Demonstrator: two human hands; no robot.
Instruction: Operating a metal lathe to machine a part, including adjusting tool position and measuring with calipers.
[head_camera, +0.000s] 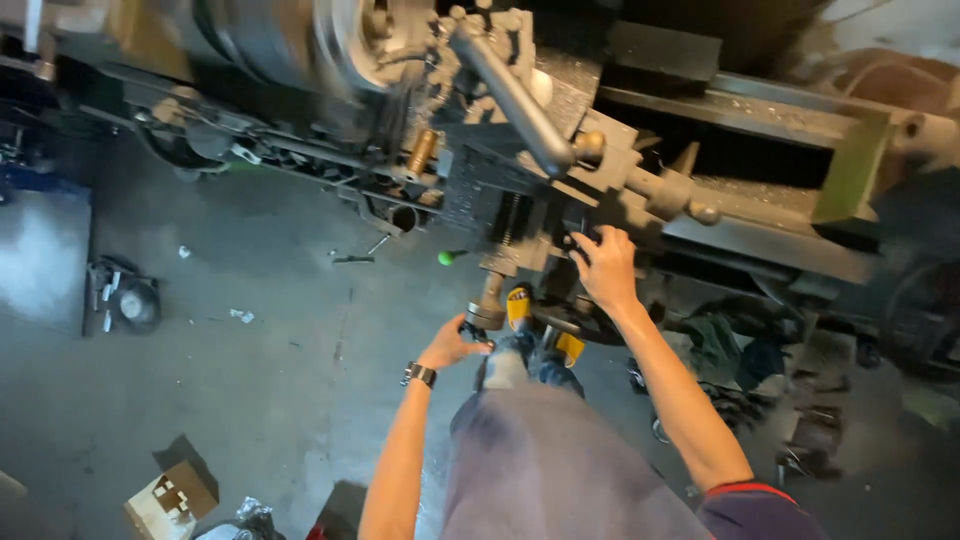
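Grey trousers fill the near view, my knee raised toward a large dark metal lathe stretching across the far side. My left hand, a black watch on its wrist, is clenched around a small crank handle low on the machine's front. My right hand, further right, grips a dark handwheel there.

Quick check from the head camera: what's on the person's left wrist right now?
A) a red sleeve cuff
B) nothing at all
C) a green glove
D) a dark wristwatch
D: a dark wristwatch bands the wrist just behind the left hand, which grips a crank handle on the lathe.
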